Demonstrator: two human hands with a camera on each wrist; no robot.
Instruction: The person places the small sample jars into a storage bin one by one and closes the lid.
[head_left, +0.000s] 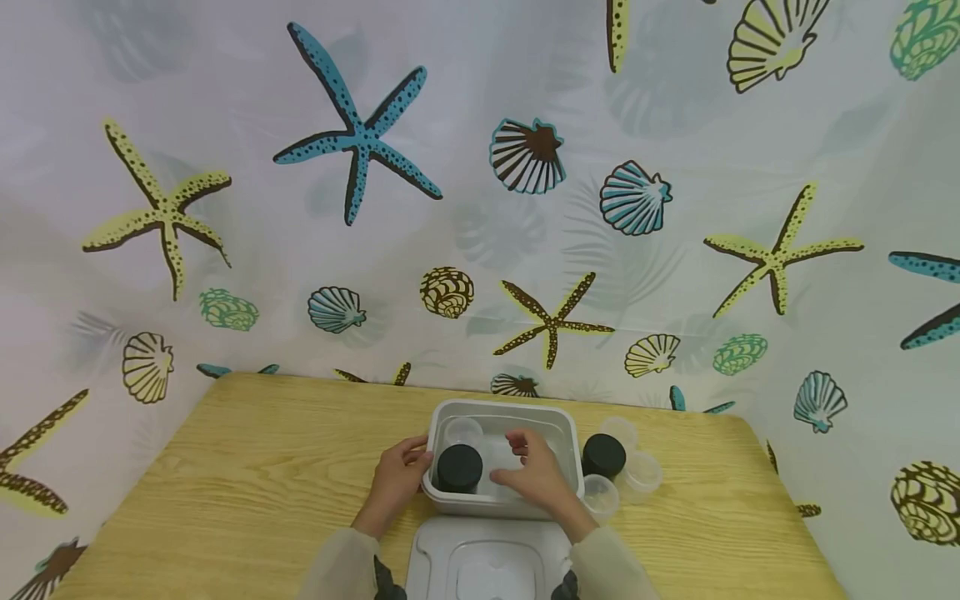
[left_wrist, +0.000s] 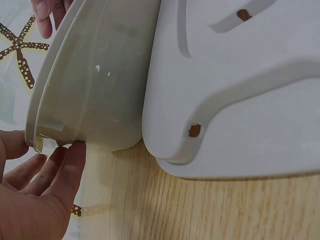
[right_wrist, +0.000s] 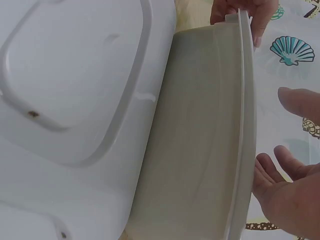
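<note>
A light grey plastic box (head_left: pixel 504 505) stands uncovered on the wooden table. Inside, along its left side, are a round black-topped container (head_left: pixel 460 469) and a small clear round container (head_left: pixel 463 432) behind it. My left hand (head_left: pixel 400 473) holds the box's left rim; in the left wrist view its thumb lies at the rim and the fingers (left_wrist: pixel 72 162) under it. Above the right half of the box is my right hand (head_left: pixel 542 482), thumb and fingers spread apart, with nothing between them. The right wrist view shows that hand (right_wrist: pixel 290 187) beyond the rim.
A pale box lid (head_left: pixel 495 567) lies directly in front of the box, between the forearms. Right of the box sit another black-topped container (head_left: pixel 603 456) and three clear containers (head_left: pixel 642 472). A shell-and-starfish patterned cloth (head_left: pixel 465 233) hangs behind the table (head_left: pixel 292 450).
</note>
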